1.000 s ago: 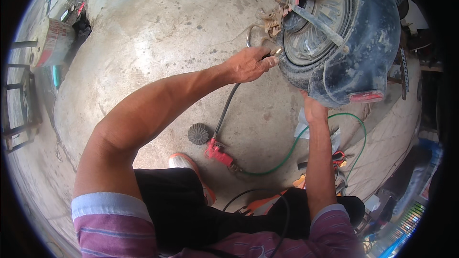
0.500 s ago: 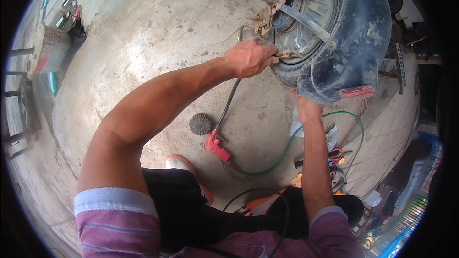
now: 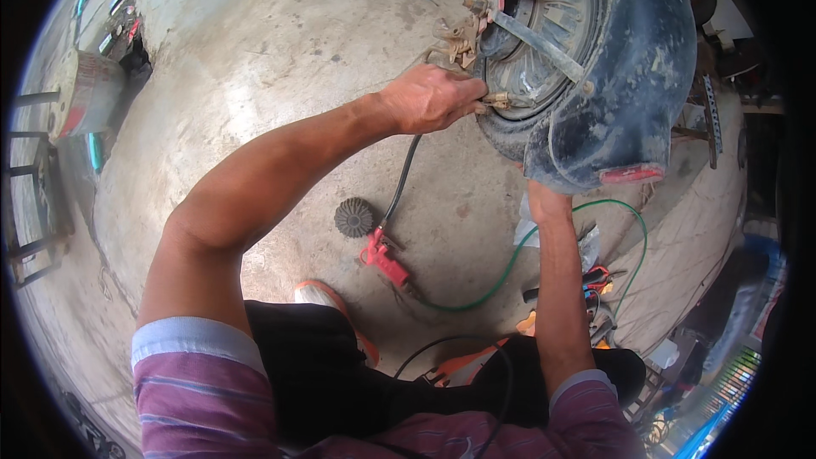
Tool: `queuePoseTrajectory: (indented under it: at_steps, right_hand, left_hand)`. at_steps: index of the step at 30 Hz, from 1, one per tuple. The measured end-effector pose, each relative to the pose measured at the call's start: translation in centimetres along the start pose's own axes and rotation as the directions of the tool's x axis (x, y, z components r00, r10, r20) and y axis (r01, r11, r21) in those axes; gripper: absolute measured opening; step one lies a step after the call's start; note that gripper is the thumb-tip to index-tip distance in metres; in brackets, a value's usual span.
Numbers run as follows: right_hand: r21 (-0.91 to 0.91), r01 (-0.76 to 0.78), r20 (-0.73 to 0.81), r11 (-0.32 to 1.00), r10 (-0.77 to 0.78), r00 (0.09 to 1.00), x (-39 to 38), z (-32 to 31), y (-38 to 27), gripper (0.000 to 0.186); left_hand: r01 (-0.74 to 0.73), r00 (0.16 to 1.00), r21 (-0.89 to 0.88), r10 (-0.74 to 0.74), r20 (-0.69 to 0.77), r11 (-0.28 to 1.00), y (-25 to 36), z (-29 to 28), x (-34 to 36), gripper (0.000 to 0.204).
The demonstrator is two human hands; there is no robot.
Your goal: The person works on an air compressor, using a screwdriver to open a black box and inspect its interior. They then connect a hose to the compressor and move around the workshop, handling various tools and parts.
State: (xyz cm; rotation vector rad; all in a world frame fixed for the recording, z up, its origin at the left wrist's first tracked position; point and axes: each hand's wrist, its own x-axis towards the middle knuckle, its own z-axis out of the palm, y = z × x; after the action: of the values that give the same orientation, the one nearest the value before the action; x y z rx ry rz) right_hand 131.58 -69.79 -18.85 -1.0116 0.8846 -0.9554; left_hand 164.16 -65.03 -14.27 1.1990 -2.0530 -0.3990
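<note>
My left hand (image 3: 432, 99) is closed, thumb and fingers pinched on the end of a black air hose (image 3: 401, 191). A brass fitting (image 3: 495, 101) shows at its fingertips, beside the rim of a dusty scooter wheel (image 3: 520, 123). Whether the fitting sits on a valve I cannot tell. The hose runs down to a red inflator gun (image 3: 385, 260) on the concrete. My right hand (image 3: 548, 201) reaches under the rear end of the black mudguard (image 3: 625, 76); its fingers are hidden there.
A round dial with a ribbed grey cover (image 3: 354, 218) lies beside the gun. From the gun a green hose (image 3: 476, 302) curves right, near pliers (image 3: 599, 276) and other tools. A bucket (image 3: 89, 93) stands far left. My shoes (image 3: 319, 293) are close to the gun.
My left hand has shifted slightly left, and the brass fitting has come a little left with it. The right hand stays under the mudguard. The gun lies where it was.
</note>
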Motion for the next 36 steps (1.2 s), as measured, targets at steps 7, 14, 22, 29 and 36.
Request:
queuePoseTrajectory:
  at_steps: [7,14,22,29,36]
  right_hand:
    - [-0.022,-0.011,0.019,1.000,0.012,1.000,0.1,0.0,0.1,0.059]
    - [-0.045,-0.012,0.026,0.999,0.013,1.000,-0.6,2.0,-1.1,0.062]
    - [-0.033,-0.068,0.101,0.997,0.071,0.992,-0.8,0.5,-1.0,0.056]
    - [-0.059,-0.017,0.087,0.998,0.022,0.996,-1.3,1.3,-1.3,0.062]
    - [-0.190,-0.020,0.056,0.982,0.032,0.998,-0.8,-0.7,0.1,0.063]
  left_hand:
    - [-0.128,0.991,0.058,0.126,0.043,0.990,-0.1,-1.9,0.7,0.024]
    - [-0.033,0.994,-0.009,0.034,0.106,0.999,1.2,-3.1,1.2,0.023]
    - [0.162,0.985,-0.232,-0.144,0.091,0.959,3.3,-3.8,0.8,0.019]
    - [0.190,0.980,-0.299,-0.199,0.003,0.935,4.4,-3.8,0.7,0.023]
    - [0.051,0.998,-0.247,-0.059,-0.023,0.968,3.9,-4.5,2.0,0.019]
